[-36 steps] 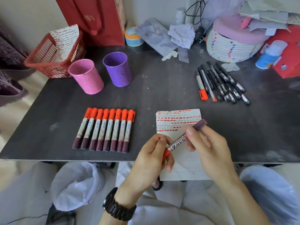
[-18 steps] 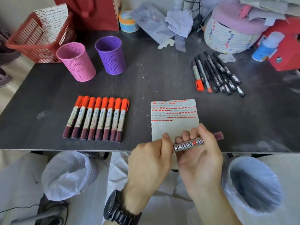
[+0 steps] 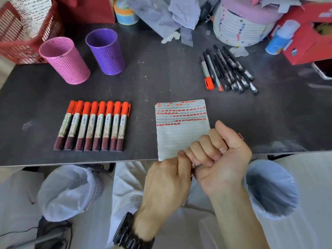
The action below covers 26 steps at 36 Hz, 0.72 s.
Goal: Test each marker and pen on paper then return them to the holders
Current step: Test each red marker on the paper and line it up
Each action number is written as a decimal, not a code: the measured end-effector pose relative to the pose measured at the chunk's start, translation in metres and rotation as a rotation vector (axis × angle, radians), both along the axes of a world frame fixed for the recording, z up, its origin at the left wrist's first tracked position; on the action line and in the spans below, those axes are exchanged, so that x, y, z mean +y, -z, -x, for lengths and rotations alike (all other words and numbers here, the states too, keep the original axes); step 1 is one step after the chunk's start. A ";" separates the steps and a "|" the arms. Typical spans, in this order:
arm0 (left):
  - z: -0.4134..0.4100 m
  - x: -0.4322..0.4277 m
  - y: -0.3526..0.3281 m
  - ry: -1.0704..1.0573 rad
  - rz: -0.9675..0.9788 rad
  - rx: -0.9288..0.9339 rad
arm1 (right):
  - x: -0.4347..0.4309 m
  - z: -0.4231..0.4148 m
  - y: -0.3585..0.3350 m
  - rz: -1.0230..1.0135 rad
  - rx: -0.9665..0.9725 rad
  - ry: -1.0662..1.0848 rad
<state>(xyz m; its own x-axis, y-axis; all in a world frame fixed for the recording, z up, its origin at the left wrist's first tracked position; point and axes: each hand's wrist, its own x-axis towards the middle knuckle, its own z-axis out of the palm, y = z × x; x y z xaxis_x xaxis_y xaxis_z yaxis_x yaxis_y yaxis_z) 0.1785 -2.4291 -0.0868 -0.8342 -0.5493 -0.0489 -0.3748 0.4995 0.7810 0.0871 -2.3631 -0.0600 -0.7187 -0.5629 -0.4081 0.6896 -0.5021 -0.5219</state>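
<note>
My right hand [image 3: 222, 155] is fisted around a marker, almost all of it hidden; only a sliver of its dark end shows past my knuckles. My left hand [image 3: 167, 180] pinches the marker's other end against the right fist, at the table's near edge. Lined test paper [image 3: 181, 135] with rows of orange-red marks lies just beyond my hands. A row of several orange-capped markers [image 3: 93, 124] lies to the left. A pile of black pens [image 3: 228, 69], with one orange-capped marker among them, lies at the back right. The pink holder [image 3: 64, 60] and purple holder [image 3: 106, 51] stand at the back left.
A red basket [image 3: 19, 42] holding paper stands at the far left. A white woven basket [image 3: 239, 27], crumpled tissue [image 3: 172, 13], a tape roll [image 3: 125, 13] and a red box [image 3: 309, 36] crowd the back edge. A phone [image 3: 323, 69] lies at the right. Two bag-lined bins [image 3: 68, 193] sit under the table.
The marker, visible across both hands a second ago, is now swallowed by my right fist. Both hands have drawn together at the table's near edge; the view has tilted down.
</note>
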 end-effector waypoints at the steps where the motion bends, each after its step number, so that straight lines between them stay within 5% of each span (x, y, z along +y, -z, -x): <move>1: -0.001 -0.001 0.000 -0.006 -0.031 -0.006 | 0.000 0.000 0.000 0.007 0.015 -0.021; 8: -0.037 -0.026 0.011 -0.176 -0.517 -0.227 | 0.042 0.045 -0.016 0.069 0.233 -0.013; 17: -0.018 -0.053 -0.004 -0.200 -0.438 0.188 | 0.033 0.052 0.012 0.053 0.168 0.010; 26: 0.033 -0.072 0.012 -0.177 0.083 0.152 | 0.036 0.063 0.023 -0.186 0.189 -0.086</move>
<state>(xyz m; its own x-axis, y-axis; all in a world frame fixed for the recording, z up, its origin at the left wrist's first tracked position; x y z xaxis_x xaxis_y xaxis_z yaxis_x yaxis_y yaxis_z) 0.1457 -2.5008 -0.0986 -0.7191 -0.6842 0.1213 -0.3431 0.5015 0.7942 0.0244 -2.3276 -0.0828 -0.7447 -0.5530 -0.3736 0.6073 -0.3295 -0.7229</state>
